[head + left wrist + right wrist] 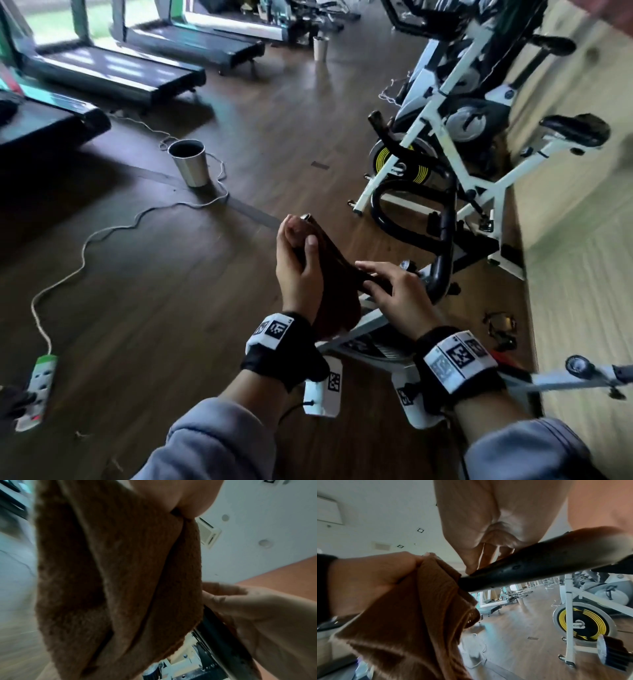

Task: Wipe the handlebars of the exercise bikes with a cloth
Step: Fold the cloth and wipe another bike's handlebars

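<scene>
A brown cloth point(337, 294) is wrapped over the near end of the black handlebar point(442, 253) of the closest white exercise bike. My left hand point(298, 250) grips the cloth point(411, 615) around that bar end, fingers curled; the rest of the cloth point(120, 574) hangs down by my wrist. Just to the right, my right hand point(383, 284) holds the bare handlebar point(539, 563) between thumb and fingers. The left wrist view shows the right hand point(248, 608) beside the cloth on the handlebar point(223, 642).
A second white bike point(445, 137) with a yellow-striped flywheel stands beyond, along the wooden wall point(565, 205). On the dark floor are a metal bin point(190, 162), a white cable point(102, 233) and a power strip point(37, 390). Treadmills point(102, 68) line the far left.
</scene>
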